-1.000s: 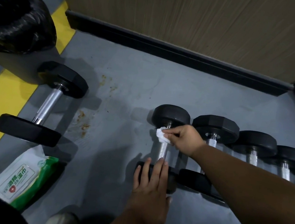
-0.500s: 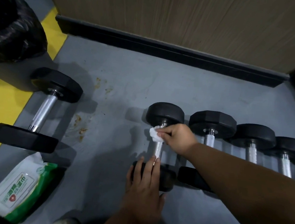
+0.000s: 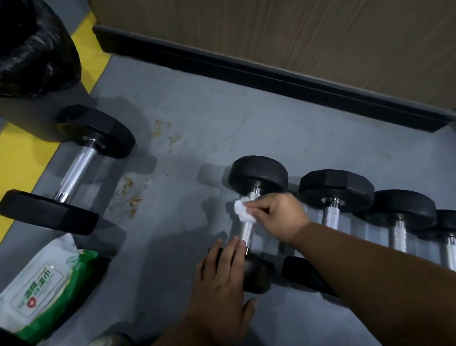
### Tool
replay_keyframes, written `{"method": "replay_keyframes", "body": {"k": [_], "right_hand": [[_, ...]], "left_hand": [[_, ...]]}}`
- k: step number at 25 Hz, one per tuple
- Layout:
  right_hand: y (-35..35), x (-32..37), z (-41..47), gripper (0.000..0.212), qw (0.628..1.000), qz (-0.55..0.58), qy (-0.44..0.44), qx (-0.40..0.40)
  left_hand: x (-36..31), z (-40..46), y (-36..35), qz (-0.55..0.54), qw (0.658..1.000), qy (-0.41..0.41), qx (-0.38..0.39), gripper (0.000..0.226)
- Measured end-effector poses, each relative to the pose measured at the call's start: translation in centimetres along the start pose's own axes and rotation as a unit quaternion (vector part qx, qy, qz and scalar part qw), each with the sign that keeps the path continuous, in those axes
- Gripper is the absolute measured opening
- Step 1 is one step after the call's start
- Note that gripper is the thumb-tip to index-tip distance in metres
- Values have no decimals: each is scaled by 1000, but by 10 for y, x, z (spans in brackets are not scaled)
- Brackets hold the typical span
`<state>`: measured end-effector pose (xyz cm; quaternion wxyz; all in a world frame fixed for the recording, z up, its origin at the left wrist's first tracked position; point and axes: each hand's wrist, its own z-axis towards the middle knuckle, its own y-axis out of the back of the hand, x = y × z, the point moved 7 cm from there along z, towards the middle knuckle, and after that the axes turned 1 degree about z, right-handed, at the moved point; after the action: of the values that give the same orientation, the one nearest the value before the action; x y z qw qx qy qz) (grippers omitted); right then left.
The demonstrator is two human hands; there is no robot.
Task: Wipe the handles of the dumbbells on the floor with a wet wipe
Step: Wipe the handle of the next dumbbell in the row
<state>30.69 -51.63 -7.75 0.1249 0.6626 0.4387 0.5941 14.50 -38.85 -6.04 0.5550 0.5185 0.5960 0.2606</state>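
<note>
Here we are, low over the floor [image 3: 293, 134], our right hand [image 3: 278, 217] pinching the wet wipe [image 3: 242, 214] between thumb and curled fingers [image 3: 259, 210] and pressing it onto the handle [image 3: 246, 229] of the dumbbell [image 3: 258, 175] at the left end of the row. The wipe sits at the fingertips, bunched small, just below the far weight head. Our left hand [image 3: 220, 291] lies flat on the near head, fingers straight and close together, tips almost touching the bare steel just beyond them.

That wipe looks soft and limp, so we judge it needs a firm pinch or it will slide off the knurled metal. The dumbbell looks heavy and its heads round, likely to roll, so bracing the near head makes sense. The handle itself is the place to wrap.

More dumbbells [image 3: 335, 193] stand to the right of the wiping fingers, another dumbbell [image 3: 75, 170] well off to the left, and the wipes pack [image 3: 37, 294] lies left of the bracing hand.
</note>
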Motion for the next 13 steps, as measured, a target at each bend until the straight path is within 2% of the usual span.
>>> {"method": "replay_keyframes", "body": {"k": [3,5,7,11,13], "right_hand": [[-27,18,-35,22,992,-20,53,116],[-28,26,-37,22,987,-38,78,136],[-20,28,-19,20,992,-32,60,105],[-2,11,1,20,999,18,-31,-18],[-11,16,-12,20,999,34,-11,27]], "left_hand": [[3,0,1,-16,1000,-3,-16,101],[5,1,4,-29,999,-6,-35,98],[7,1,6,-33,998,-7,-56,93],[10,-1,2,-41,997,0,-68,85],[12,-1,1,-38,997,-6,-69,83]]}}
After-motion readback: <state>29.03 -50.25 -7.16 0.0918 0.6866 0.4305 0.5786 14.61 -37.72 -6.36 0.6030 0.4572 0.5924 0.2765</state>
